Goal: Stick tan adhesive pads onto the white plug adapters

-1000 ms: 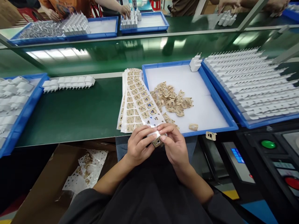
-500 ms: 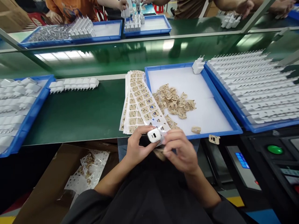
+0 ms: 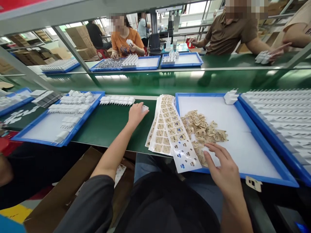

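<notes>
My left hand (image 3: 136,115) is closed round a white plug charger (image 3: 145,108), mostly hidden by the fingers, at the right end of a row of white chargers (image 3: 117,100) on the green bench. My right hand (image 3: 224,166) is open and holds nothing, its fingers apart above the front edge of a blue-rimmed tray (image 3: 264,180). Close to those fingertips lies a pile of tan peeled backing pieces (image 3: 202,127). Between my hands, fanned sticker sheets (image 3: 162,132) rest on the bench; the top sheet (image 3: 186,158) has its near rows bare and overhangs the front edge.
One charger (image 3: 230,97) stands in the tray's far right corner. At right, another tray holds long rows of chargers (image 3: 279,119). A part-filled charger tray (image 3: 41,129) lies left. A tan piece (image 3: 254,183) clings below the tray rim. Co-workers sit across the bench.
My left hand has carried the charger from in front of me forward and left to the row. My right hand has come away from it and opened. The head view has tilted up and left.
</notes>
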`<state>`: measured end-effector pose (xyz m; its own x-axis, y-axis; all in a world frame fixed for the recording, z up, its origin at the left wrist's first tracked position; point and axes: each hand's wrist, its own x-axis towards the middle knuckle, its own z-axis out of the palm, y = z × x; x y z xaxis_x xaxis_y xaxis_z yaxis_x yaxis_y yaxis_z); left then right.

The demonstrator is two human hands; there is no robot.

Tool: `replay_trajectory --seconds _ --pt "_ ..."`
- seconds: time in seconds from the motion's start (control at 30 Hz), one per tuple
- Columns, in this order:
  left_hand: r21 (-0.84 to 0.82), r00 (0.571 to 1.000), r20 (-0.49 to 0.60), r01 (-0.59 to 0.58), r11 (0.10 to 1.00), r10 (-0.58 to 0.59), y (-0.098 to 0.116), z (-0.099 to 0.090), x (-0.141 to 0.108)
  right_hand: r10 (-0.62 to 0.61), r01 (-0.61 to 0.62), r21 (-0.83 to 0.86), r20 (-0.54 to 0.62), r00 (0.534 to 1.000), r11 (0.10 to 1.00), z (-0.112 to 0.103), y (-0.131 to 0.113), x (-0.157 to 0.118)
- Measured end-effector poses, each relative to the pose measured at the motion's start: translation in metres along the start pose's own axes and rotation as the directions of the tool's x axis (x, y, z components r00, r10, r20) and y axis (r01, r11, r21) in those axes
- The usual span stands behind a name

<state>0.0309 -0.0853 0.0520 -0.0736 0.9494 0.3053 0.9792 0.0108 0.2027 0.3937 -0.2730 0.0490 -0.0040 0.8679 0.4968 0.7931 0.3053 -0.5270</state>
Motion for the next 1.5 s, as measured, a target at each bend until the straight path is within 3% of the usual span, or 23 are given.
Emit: replay_trajectory --seconds 0.1,0.17,0.27,0.4,0.5,0.6,0.7,0.8,0.93,1.03,1.07,1.13,1.23,1.3,1.4,1.5 --pt "0.101 0.999 0.016 0.049 0.994 -0.051 -0.013 0.001 0.050 0.009 -0.009 0.007 -0.034 0.999 1.000 -0.009 -0.002 -0.004" --pt "0.112 0.998 0.018 0.063 0.992 -0.066 -0.017 0.000 0.066 0.020 -0.020 -0.003 -0.082 0.996 1.000 -0.019 0.001 -0.009" --pt "0.116 0.997 0.019 0.075 0.990 -0.077 -0.022 0.000 0.073 0.099 -0.107 -0.027 -0.205 0.974 0.994 -0.040 0.011 -0.024" --pt "0.089 0.996 -0.051 0.076 0.993 -0.072 -0.027 0.010 0.072 0.317 -0.363 -0.060 -0.370 0.873 0.930 -0.066 0.033 -0.056" --pt "0.052 0.995 -0.097 0.031 0.998 -0.026 -0.020 0.018 0.064 0.522 -0.554 0.005 -0.338 0.783 0.833 -0.074 0.053 -0.080" --pt "-0.004 0.983 -0.098 -0.159 0.987 0.158 0.005 0.018 0.042 0.698 -0.695 0.107 -0.232 0.678 0.711 -0.072 0.066 -0.098" --pt "-0.101 0.898 -0.104 -0.436 0.894 0.426 0.044 0.007 0.009 0.786 -0.753 0.227 -0.137 0.603 0.618 -0.068 0.069 -0.106" --pt "-0.205 0.812 -0.063 -0.580 0.789 0.580 0.087 -0.010 -0.031 0.799 -0.717 0.374 -0.132 0.586 0.588 -0.065 0.067 -0.103" --pt "-0.396 0.654 0.023 -0.689 0.607 0.756 0.126 -0.028 -0.082 0.789 -0.678 0.425 -0.175 0.589 0.600 -0.064 0.071 -0.094" --pt "-0.474 0.595 0.044 -0.695 0.541 0.803 0.136 -0.033 -0.111 0.783 -0.679 0.414 -0.165 0.599 0.606 -0.064 0.076 -0.090" --pt "-0.487 0.584 0.057 -0.691 0.533 0.810 0.137 -0.033 -0.119 0.769 -0.672 0.393 -0.175 0.615 0.627 -0.065 0.076 -0.090" --pt "-0.504 0.574 0.088 -0.679 0.533 0.814 0.136 -0.031 -0.132 0.685 -0.620 0.296 -0.232 0.691 0.726 -0.067 0.072 -0.089" --pt "-0.511 0.592 0.121 -0.651 0.561 0.797 0.131 -0.025 -0.148 0.435 -0.411 0.147 -0.377 0.818 0.900 -0.073 0.055 -0.084" --pt "-0.519 0.606 0.130 -0.633 0.574 0.785 0.126 -0.020 -0.157 0.314 -0.263 0.174 -0.442 0.840 0.949 -0.075 0.041 -0.078" --pt "-0.552 0.595 0.135 -0.619 0.559 0.792 0.120 -0.015 -0.166 0.279 -0.163 0.320 -0.361 0.890 0.933 -0.066 0.021 -0.067" --pt "-0.618 0.586 0.133 -0.582 0.529 0.800 0.114 -0.012 -0.169 0.306 -0.202 0.454 -0.168 0.937 0.868 -0.044 0.008 -0.059"
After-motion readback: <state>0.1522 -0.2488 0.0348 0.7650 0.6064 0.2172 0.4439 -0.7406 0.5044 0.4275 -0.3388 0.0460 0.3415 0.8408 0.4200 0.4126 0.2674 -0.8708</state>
